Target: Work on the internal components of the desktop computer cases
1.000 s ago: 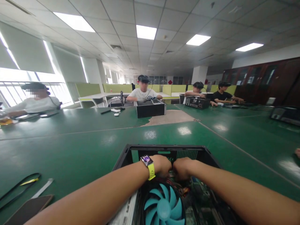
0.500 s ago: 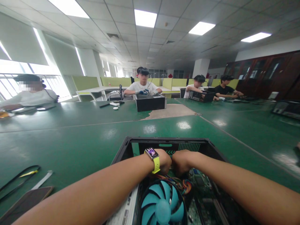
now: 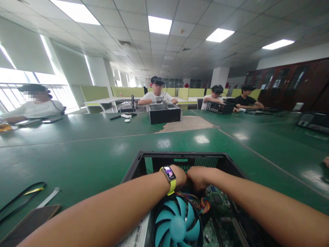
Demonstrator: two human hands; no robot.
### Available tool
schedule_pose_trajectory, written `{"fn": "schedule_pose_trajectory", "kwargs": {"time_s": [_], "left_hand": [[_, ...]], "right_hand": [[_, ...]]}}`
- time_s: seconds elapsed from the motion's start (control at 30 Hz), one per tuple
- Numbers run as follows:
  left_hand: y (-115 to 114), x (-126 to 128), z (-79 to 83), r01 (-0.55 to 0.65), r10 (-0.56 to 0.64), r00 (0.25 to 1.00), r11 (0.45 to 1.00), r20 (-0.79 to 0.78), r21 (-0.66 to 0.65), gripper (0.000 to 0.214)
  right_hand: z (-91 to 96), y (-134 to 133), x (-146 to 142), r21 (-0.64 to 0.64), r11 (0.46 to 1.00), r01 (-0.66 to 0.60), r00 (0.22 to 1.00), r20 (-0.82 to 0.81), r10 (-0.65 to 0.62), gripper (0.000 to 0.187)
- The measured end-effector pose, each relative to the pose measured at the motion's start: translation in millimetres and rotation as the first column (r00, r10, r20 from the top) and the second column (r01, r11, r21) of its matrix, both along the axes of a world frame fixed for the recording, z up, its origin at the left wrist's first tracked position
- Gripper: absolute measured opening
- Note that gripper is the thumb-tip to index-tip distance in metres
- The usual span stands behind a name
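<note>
An open computer case (image 3: 185,153) lies on the table in front of me, and both my hands reach into its far end. My left hand (image 3: 180,175), with a yellow-banded smartwatch (image 3: 169,173) on the wrist, is curled closed. Right beside it, almost touching, my right hand (image 3: 199,176) is closed too. The fingertips point down and away, so whatever they grip is hidden. Nearer to me sits a turquoise cooling fan (image 3: 178,228). Coloured wires (image 3: 205,206) bunch beside the fan, and a green circuit board (image 3: 218,197) shows beneath my right forearm.
On the left of the green table (image 3: 77,161) lie a black strap (image 3: 23,187), a grey strip (image 3: 48,198) and a dark flat pouch (image 3: 31,223). Across the table a person (image 3: 156,94) works at another case (image 3: 166,115). More people sit at the left and right.
Both hands stay at the far end of the case. My left wrist has shifted slightly towards me, and the view has tilted a little.
</note>
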State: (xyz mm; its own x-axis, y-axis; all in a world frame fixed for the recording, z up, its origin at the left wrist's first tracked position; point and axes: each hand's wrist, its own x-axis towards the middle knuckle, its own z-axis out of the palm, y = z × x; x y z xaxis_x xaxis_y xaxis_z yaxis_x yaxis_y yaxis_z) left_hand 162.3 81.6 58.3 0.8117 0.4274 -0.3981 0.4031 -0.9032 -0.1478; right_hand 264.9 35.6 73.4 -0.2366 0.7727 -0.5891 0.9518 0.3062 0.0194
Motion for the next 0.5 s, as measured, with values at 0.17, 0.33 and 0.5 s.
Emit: {"fn": "schedule_pose_trajectory", "kwargs": {"time_s": [0.17,0.33,0.5], "left_hand": [[-7.0,4.8,7.5,-0.016,0.019,0.996,0.999,-0.087,0.031,0.032],[-15.0,5.6,15.9,0.016,-0.009,0.984,0.999,-0.179,0.038,0.032],[-20.6,0.7,37.2,0.093,-0.081,0.983,0.993,-0.163,0.068,0.03]], "right_hand": [[10.6,-5.9,-3.8,0.165,0.986,0.015,0.995,0.094,-0.03,0.038],[67.0,-60.1,-19.1,0.285,0.956,0.074,0.994,0.062,-0.095,0.03],[48.9,-181.2,-77.7,0.739,0.652,0.17,0.973,-0.229,0.005,0.033]]}}
